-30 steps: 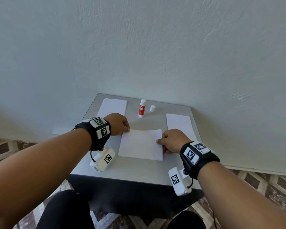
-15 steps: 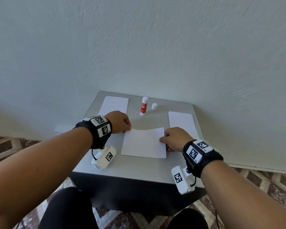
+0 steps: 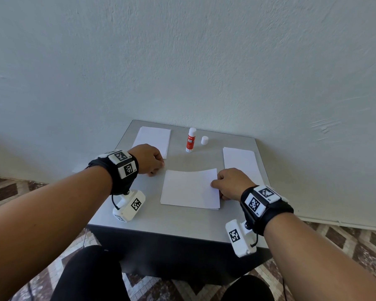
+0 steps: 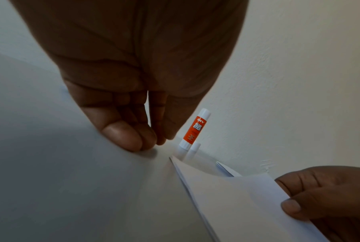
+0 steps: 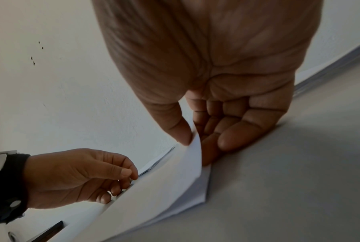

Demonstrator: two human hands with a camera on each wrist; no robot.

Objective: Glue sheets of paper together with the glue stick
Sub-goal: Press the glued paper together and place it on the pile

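Observation:
A white top sheet (image 3: 190, 189) lies over another sheet at the middle of the grey table (image 3: 178, 220). My right hand (image 3: 215, 184) pinches its right edge between thumb and fingers (image 5: 180, 131) and holds that edge lifted off the lower sheet (image 5: 197, 193). My left hand (image 3: 155, 170) sits just left of the sheet's far left corner, fingers curled, little finger on the table (image 4: 123, 139), holding nothing. The red and white glue stick (image 3: 190, 140) stands upright at the back with its cap off. The white cap (image 3: 204, 140) stands beside it on the right.
One stack of white paper (image 3: 153, 140) lies at the back left, partly under my left hand. Another stack (image 3: 240, 162) lies along the right side. A pale wall (image 3: 182, 61) rises straight behind the table. My knees show below the front edge.
My left hand has let go of the sheet's far left corner and drawn a little to the left. The right hand still pinches the right edge. The sheet's far edge now bows.

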